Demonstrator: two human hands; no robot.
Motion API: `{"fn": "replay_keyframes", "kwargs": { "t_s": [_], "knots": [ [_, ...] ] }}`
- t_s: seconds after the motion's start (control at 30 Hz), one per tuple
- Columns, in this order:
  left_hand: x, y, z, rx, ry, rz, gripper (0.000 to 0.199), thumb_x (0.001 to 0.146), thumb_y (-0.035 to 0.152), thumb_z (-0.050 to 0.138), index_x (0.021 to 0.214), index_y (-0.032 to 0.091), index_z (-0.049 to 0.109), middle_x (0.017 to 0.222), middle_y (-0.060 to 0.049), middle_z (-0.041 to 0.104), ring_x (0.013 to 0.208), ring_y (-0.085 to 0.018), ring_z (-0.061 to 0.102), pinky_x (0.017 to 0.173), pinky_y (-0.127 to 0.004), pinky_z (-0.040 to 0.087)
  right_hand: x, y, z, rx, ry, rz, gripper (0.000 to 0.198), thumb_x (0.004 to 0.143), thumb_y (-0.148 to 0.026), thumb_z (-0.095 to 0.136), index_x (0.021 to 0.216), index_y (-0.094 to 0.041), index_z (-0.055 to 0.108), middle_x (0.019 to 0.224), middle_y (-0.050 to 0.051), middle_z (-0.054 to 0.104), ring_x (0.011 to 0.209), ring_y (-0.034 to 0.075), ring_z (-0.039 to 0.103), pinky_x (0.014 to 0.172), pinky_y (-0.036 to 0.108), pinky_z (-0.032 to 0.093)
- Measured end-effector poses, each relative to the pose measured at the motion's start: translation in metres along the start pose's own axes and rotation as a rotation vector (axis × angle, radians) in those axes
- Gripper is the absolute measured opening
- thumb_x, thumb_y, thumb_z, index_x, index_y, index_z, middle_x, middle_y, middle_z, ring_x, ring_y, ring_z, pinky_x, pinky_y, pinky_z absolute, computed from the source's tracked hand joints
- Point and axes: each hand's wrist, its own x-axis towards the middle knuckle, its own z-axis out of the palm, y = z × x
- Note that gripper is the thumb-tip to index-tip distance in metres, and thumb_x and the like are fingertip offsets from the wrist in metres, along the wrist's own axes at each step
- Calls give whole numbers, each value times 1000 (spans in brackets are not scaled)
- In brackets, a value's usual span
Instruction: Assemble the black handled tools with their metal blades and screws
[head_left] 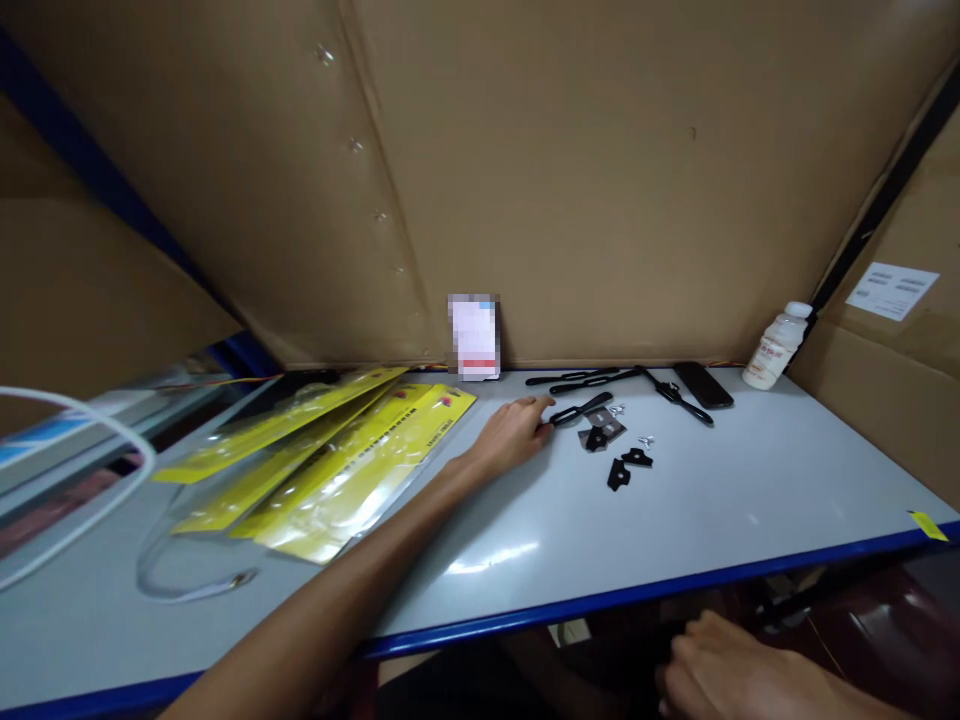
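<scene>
My left hand (517,432) reaches over the table, its thumb and index finger closed about the left end of a black spokeshave body (576,411). Just right of that body lie grey metal blades (609,424) with a black cap plate (595,439) on them. Two more black cap plates (619,475) rest nearer the front, beside small silver screws (646,441). Other black spokeshave bodies (679,396) lie farther back. Below the table's front edge, my right hand (724,665) is curled closed; the inside of its fingers is hidden.
Yellow-and-clear blister packs (360,470) overlap on the left, near a white cable (199,590). A lit phone (476,338) leans against the cardboard wall (600,180). At the back right are a dark phone (703,384) and a white bottle (777,348). Blue edging (600,600) borders the tabletop.
</scene>
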Motion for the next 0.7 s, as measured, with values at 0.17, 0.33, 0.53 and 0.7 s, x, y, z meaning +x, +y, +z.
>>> {"fn": "replay_keyframes", "kwargs": {
  "t_s": [0.17,0.33,0.53,0.7],
  "knots": [
    [4,6,11,88,73,-81,43,99,49,42,120,16,60,102,-12,70,90,-25,67,75,-32,46,6,-6,-83,179,-39,-39,26,97,-32,56,76,-21,67,60,-2,59,49,13,47,50,27,27],
    [9,10,23,195,85,-39,42,101,49,37,112,16,61,103,-13,69,94,-28,67,72,-33,44,64,65,-120,332,440,194,35,97,-29,52,64,-17,57,53,-4,46,50,9,37,55,26,25],
    [10,8,24,168,33,-30,42,101,50,36,111,18,61,103,-13,72,90,-29,70,69,-32,41,145,172,-115,296,808,387,37,93,-30,53,59,-18,56,52,-2,49,53,11,41,57,26,25],
    [9,4,23,208,-19,-46,46,101,54,32,113,19,60,91,-14,75,83,-31,71,66,-31,37,170,208,-98,266,853,507,37,94,-34,50,62,-17,60,56,0,56,55,13,47,57,26,26]
  ]
}}
